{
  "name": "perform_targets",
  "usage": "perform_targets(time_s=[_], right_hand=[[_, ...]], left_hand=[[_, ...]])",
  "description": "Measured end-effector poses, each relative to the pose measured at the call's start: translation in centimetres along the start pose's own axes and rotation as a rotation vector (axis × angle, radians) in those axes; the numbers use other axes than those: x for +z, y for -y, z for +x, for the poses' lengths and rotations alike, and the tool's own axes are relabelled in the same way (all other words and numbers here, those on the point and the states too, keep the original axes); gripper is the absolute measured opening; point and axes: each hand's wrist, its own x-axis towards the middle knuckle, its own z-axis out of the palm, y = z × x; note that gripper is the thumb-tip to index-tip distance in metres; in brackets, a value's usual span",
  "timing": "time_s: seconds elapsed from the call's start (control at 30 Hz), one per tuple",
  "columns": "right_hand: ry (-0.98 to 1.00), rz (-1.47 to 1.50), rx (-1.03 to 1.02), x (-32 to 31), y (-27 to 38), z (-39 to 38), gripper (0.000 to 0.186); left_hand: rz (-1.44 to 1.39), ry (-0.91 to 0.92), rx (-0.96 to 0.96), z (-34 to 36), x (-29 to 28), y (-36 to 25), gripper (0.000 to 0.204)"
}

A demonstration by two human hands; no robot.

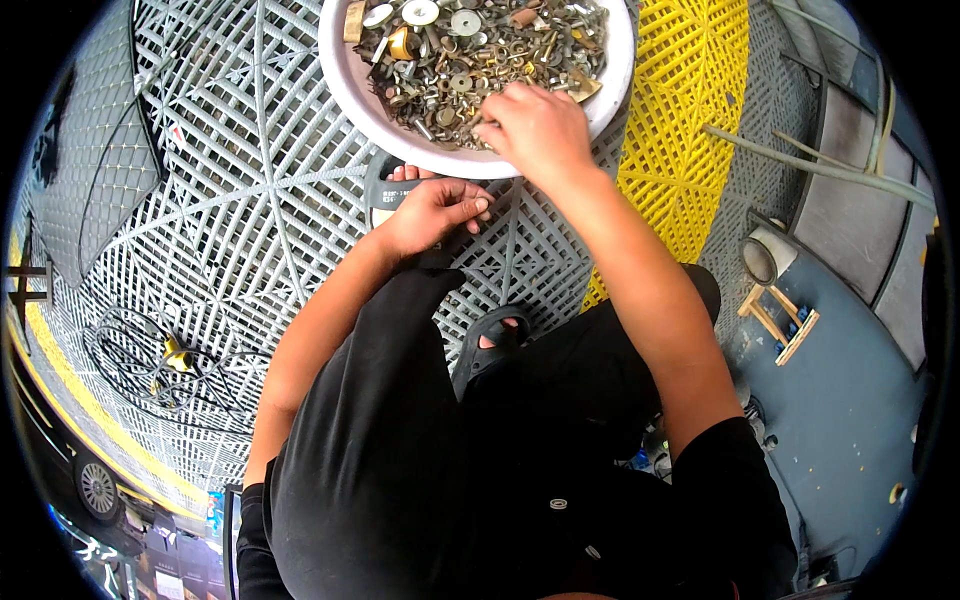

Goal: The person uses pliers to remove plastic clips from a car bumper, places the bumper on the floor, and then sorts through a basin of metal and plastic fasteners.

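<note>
A round whitish basin (432,157) at the top of the view holds a heap of mixed metal hardware (500,60): bolts, nuts, washers and small fittings. My right hand (535,125) reaches over its near right side, fingers bent down into the pieces; what they pinch, if anything, is hidden. Just outside the near rim, my left hand (437,215) is closed, thumb pressed against the curled fingers. Anything inside it cannot be made out. Larger pale discs (420,12) and an orange-yellow piece (401,44) lie at the heap's far left.
Grey grid floor tiles (300,230) lie under the basin, with a yellow strip (685,130) to the right. A coiled black cable (150,370) rests at left. Hoses (820,165) and a small wooden frame (780,322) are at right. My sandalled feet (490,340) are close to the basin.
</note>
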Motion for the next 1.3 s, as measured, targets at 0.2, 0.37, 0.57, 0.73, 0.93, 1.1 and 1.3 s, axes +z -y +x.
perform_targets(time_s=[0.2, 0.37, 0.57, 0.73, 0.93, 1.1, 1.3], right_hand=[[-0.207, -0.09, 0.077, -2.1, -3.3, -0.5, 0.015], [-0.29, 0.005, 0.175, -3.5, -4.6, -0.5, 0.008], [-0.194, 0.151, 0.0, -1.9, -2.7, -0.8, 0.012], [0.059, 0.018, 0.022, -2.0, -2.2, -1.2, 0.02], [-0.202, 0.082, 0.037, -1.6, -2.1, -1.3, 0.014], [-0.397, 0.162, 0.154, -1.7, -3.7, -1.1, 0.009], [-0.052, 0.183, -0.012, -2.0, -3.0, -1.8, 0.009]], left_hand=[[-0.024, -0.011, 0.003, 0.0, 0.1, -0.1, 0.031], [-0.022, 0.015, -0.017, 0.2, -0.1, -0.2, 0.033], [-0.022, 0.005, -0.023, 0.1, 0.0, -0.4, 0.033], [-0.018, -0.03, -0.016, -0.1, 0.0, -0.1, 0.034], [-0.075, -0.049, -0.019, 0.0, -0.1, 0.1, 0.038], [-0.104, -0.044, -0.017, 0.0, -0.2, 0.3, 0.038], [-0.117, -0.032, -0.023, 0.1, -0.1, 0.4, 0.037]])
